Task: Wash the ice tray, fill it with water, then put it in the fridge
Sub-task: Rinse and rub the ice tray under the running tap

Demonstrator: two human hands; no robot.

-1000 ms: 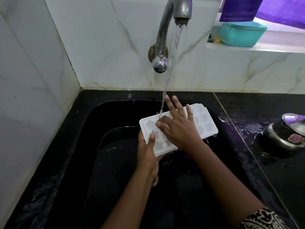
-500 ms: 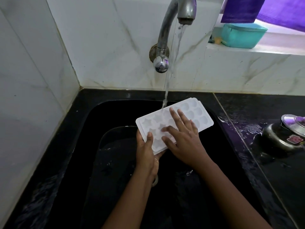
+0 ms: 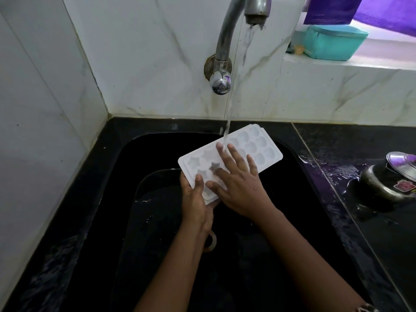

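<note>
Here the black sink lies under both hands, its wet counter stretching off to the right of the fingers. The tap arches high above them, and its stream of water lands on the tray right at the right hand's fingertips. The white ice tray is held over the basin, slanting up and away; its far end sits higher than a second ago, and more of its round cells show beyond the fingers.

The right hand lies flat on the tray's middle, fingers spread, one fingertip at a star-shaped cell; it is a little nearer the tray's close end than a second ago, and hardly shifted in the last half second. The left hand grips the near-left corner as before, thumb pressed on top; its other fingers are hidden beneath the tray.

Well to the right of the fingers a steel pot with a tilted lid stands on the counter; far above it, a teal box sits on the ledge.
</note>
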